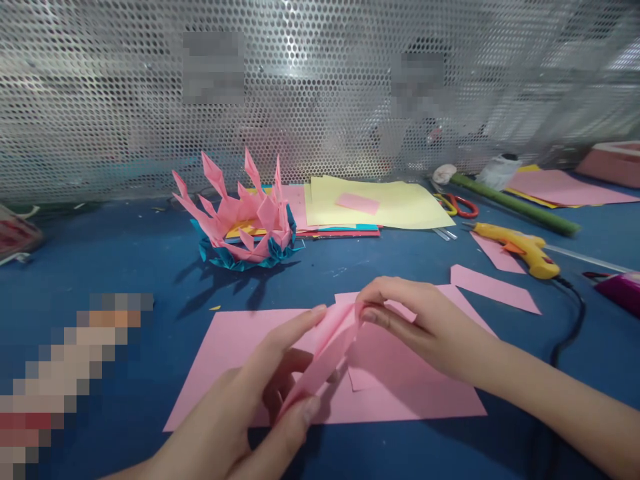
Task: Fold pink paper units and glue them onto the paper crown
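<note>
As hands (245, 403) (433, 320) hold folded paper (331, 350), glue gun (523, 245) (yellow), scissors (466, 215) beyond

The held paper (324, 357) is over the sheet (220, 343); behind, on the counter (100, 260), the ornament (245, 251) stands before the stack's (400, 212) left end; right, the gun (523, 245) apparently overlaps a strip (500, 259).

Bare hands (435, 327), slender fingers (290, 333), short nails (311, 407), bare right forearm (565, 407)

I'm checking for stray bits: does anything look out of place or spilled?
A small yellow scrap stands out: it lies loose on the blue table beyond the large pink sheet, like a stray offcut. No spill shows.
</note>
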`<state>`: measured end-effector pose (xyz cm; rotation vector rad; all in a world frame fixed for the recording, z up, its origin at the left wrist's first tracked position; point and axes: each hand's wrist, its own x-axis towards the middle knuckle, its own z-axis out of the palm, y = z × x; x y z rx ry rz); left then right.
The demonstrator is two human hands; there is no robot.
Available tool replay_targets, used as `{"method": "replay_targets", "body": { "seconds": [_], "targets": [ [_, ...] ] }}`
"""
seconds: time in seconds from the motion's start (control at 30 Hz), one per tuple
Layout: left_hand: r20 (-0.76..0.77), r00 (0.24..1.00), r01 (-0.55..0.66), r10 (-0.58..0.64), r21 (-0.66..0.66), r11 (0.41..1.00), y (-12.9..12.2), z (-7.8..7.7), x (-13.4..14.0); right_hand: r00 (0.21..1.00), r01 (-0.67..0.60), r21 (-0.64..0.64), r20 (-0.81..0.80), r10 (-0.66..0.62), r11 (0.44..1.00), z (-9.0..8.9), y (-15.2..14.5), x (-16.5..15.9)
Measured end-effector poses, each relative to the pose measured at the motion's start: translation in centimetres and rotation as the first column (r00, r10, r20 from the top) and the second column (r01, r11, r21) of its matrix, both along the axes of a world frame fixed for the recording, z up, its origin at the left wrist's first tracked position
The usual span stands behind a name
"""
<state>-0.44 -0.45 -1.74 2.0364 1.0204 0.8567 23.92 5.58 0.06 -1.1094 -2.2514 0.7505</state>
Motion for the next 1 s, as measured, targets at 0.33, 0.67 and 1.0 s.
{"method": "replay_targets", "body": {
  "seconds": [0.33, 0.67, 1.0],
  "targets": [
    [-0.083, 0.994, -0.063, 0.071, 0.093, 0.994, 0.1, -0.1, -0.1, 0.997, -0.065, 0.089, -0.036, 0.068, 0.994, -0.6, -0.1, 0.3],
    [0.055, 0.998, -0.031, 0.033, -0.043, 0.999, 0.3, -0.2, 0.7, 0.972, -0.234, 0.478, 0.120, 0.201, 0.846, -0.4, -1.2, 0.3],
    [0.021, 0.997, -0.067, 0.075, -0.264, 0.962, -0.5, -0.7, 0.6, 0.973, -0.227, 0.526, 0.096, 0.208, 0.820, -0.4, -1.6, 0.3]
  ]
}}
